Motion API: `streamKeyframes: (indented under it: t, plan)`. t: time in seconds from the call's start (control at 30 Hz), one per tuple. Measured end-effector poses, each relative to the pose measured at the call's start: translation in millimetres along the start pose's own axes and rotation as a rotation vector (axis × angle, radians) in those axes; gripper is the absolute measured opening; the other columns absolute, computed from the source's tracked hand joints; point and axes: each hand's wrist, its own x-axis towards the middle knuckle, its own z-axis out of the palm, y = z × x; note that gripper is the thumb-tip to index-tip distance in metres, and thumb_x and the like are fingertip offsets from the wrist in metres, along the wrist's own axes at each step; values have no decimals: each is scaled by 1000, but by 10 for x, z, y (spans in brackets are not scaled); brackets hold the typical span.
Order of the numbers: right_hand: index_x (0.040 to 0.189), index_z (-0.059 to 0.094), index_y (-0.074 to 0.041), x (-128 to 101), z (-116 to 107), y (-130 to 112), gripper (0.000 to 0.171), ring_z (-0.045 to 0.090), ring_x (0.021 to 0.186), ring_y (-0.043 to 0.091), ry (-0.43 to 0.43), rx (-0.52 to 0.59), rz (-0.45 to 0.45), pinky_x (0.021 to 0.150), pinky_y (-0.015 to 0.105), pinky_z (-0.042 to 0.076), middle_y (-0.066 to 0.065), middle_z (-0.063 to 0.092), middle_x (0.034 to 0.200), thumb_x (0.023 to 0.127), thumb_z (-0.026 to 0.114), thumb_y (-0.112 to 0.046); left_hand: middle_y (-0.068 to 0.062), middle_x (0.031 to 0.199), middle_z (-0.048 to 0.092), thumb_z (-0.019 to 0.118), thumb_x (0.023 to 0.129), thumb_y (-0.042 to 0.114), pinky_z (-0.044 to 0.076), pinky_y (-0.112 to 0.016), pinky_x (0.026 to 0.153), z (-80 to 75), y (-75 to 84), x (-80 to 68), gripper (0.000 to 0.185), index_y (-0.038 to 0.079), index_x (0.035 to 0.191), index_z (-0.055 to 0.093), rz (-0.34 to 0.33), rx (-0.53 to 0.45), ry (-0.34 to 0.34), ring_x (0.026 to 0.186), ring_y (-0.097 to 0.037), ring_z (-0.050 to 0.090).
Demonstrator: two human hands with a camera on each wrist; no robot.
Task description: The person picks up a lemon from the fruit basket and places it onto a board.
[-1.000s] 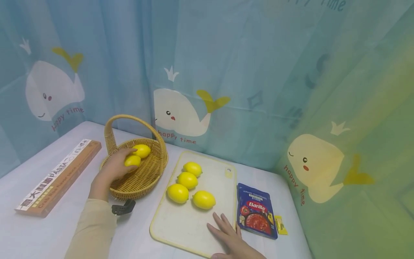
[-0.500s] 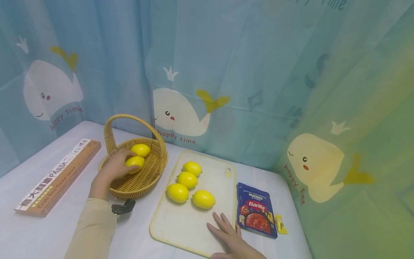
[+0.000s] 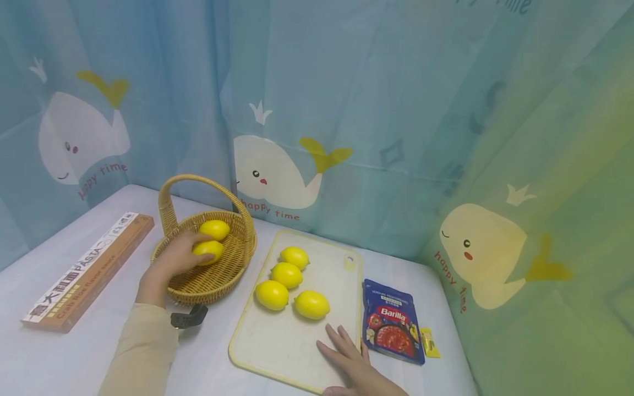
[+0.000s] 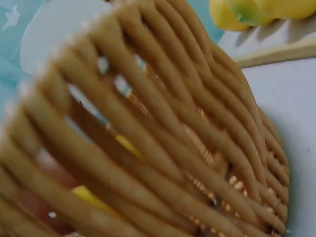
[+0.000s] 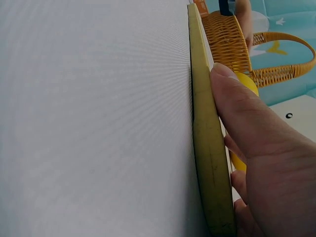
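Note:
My left hand (image 3: 175,256) reaches into the wicker basket (image 3: 220,297), its fingers and thumb about a yellow lemon (image 3: 209,252). Another lemon (image 3: 216,230) lies just behind that one in the basket. In the left wrist view the basket's woven side (image 4: 163,113) hides most of the hand and lemon. My right hand (image 3: 354,366) rests with spread fingers on the near right part of the white cutting board (image 3: 277,346); its thumb (image 5: 237,98) lies along the board's yellow edge in the right wrist view. Several lemons (image 3: 312,304) sit on the board.
A long pasta box (image 3: 91,269) lies left of the basket. Right of the board are a blue Barilla sauce pouch (image 3: 393,322) and a small yellow packet (image 3: 430,344). A whale-print curtain (image 3: 371,110) stands behind the white table.
The lemon at my left hand has shifted slightly right and nearer within the basket, and the fingers have drawn back a little. My right hand and the lemons on the board have stayed put.

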Motion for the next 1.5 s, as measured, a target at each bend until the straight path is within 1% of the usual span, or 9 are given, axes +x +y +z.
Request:
streamKeyframes:
  t: [0.13,0.27,0.4,0.5,0.6,0.87,1.0,1.23,1.5]
  plan:
    - [147,32,-34,-1,2,-3,73,0,142,48,-4,3,2,94,83,-5,10,9,160,84,61,-55,-23,127,57,67,87,22,36,-61,103,-4,64,-21,48,7,130,57,35,5,-34,117,-41,50]
    - [147,31,-35,-2,1,-6,72,-1,142,47,-8,13,6,94,82,-7,9,8,160,84,61,-54,-25,132,52,66,87,18,33,-61,106,21,121,-32,49,4,133,54,50,-38,-57,122,-43,46]
    - [147,31,-36,-1,2,-1,72,-2,143,47,-7,18,7,95,81,-8,8,8,160,84,61,-55,-26,137,47,66,88,22,32,-60,107,54,129,-24,58,1,137,45,-24,-86,-73,126,-44,43]
    - [147,32,-36,-2,3,1,72,-2,143,46,-10,23,11,96,80,-8,7,8,161,84,61,-55,-26,135,49,67,87,27,35,-59,105,75,113,-3,63,-2,137,42,-58,-101,-67,124,-43,46]
    - [147,31,-36,-5,0,-5,72,-2,143,45,-13,25,17,97,80,-8,7,8,161,83,61,-55,-25,132,51,67,87,30,37,-58,104,90,91,10,63,-3,135,42,-61,-108,-62,121,-41,48]
    - [147,31,-36,-9,-10,-25,73,-3,144,44,-20,27,33,98,79,-8,7,7,161,83,60,-56,-23,134,52,69,86,30,37,-58,105,106,87,20,63,1,137,46,-8,-85,-71,123,-41,49]
    - [147,31,-37,-13,-4,-27,73,-4,144,44,-20,27,30,98,79,-9,6,7,161,83,60,-57,-22,133,54,70,85,30,38,-58,104,120,89,26,62,2,136,49,-12,-79,-82,121,-41,50]
    - [147,31,-36,-7,-26,-41,73,-3,144,44,-20,24,27,98,79,-8,6,7,161,83,60,-56,-21,131,56,72,83,30,39,-56,103,119,86,33,61,3,135,51,-20,-85,-73,120,-39,52]
    - [147,32,-35,2,-24,-37,74,0,143,47,-14,14,20,96,81,-6,9,9,160,83,62,-55,-22,132,55,72,83,28,39,-57,104,115,106,36,64,2,136,49,-5,-105,-59,121,-40,51]
